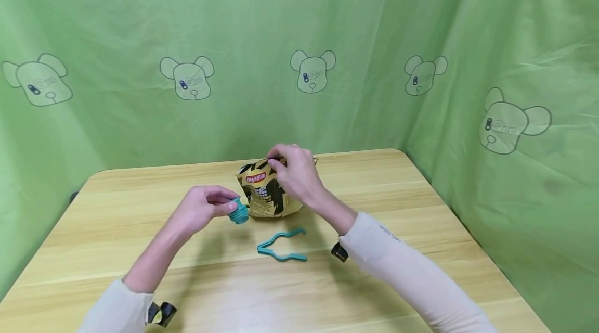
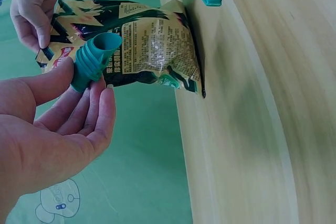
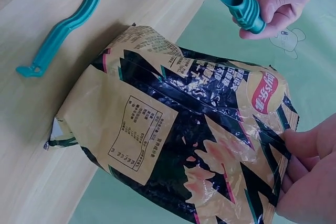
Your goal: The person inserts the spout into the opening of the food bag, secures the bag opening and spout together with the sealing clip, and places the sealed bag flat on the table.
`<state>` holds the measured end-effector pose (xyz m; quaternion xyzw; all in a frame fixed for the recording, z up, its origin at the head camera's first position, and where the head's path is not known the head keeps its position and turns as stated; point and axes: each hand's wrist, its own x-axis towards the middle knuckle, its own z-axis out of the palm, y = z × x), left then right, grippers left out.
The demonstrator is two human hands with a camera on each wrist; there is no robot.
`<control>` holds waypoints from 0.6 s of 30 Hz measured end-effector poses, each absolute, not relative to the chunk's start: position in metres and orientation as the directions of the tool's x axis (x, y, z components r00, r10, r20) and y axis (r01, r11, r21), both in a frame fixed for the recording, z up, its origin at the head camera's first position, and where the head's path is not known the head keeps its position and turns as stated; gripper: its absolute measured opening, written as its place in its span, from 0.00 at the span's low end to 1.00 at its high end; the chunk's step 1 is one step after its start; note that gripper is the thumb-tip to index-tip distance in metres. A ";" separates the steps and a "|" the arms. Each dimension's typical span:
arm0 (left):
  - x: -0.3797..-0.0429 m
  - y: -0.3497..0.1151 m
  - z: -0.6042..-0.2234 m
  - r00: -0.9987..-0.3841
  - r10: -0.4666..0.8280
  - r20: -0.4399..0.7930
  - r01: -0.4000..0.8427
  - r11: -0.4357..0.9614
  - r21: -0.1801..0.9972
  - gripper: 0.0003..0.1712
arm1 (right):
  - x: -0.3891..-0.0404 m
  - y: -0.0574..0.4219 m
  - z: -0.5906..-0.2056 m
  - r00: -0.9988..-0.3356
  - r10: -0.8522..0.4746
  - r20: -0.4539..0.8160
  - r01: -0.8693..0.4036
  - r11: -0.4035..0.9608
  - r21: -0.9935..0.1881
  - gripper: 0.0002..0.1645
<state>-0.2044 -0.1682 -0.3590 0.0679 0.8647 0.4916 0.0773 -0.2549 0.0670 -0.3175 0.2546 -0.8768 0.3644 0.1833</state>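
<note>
My left hand (image 1: 202,208) pinches a teal ribbed plastic spout (image 1: 239,212) between thumb and fingers, just left of the chip bag. Its hollow open end shows in the left wrist view. At the top edge of the gold and black chip bag (image 1: 264,192), my right hand (image 1: 299,171) pinches the foil with thumb and fingers. The bag stands upright and bulging on the table, its red label near the top. A teal hinged bag clip (image 1: 269,250) lies spread in a V in front of the bag, its hinge to the left.
The wooden table (image 1: 117,208) has a rounded back edge, with the bag standing near that edge. A green curtain (image 1: 248,114) with printed bear heads hangs behind and along the sides. Black straps show by both sleeves.
</note>
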 end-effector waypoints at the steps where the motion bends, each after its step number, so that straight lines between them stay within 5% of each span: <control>1: -0.205 -0.169 -0.358 -0.979 0.192 -0.063 0.045 0.509 0.860 0.18 | -0.255 0.067 -0.318 -0.801 -0.312 0.511 -0.583 0.600 -0.547 0.07; 18: -0.208 -0.182 -0.326 -0.989 0.145 -0.027 0.053 0.524 0.850 0.21 | -0.258 0.065 -0.319 -0.817 -0.288 0.499 -0.565 0.571 -0.596 0.07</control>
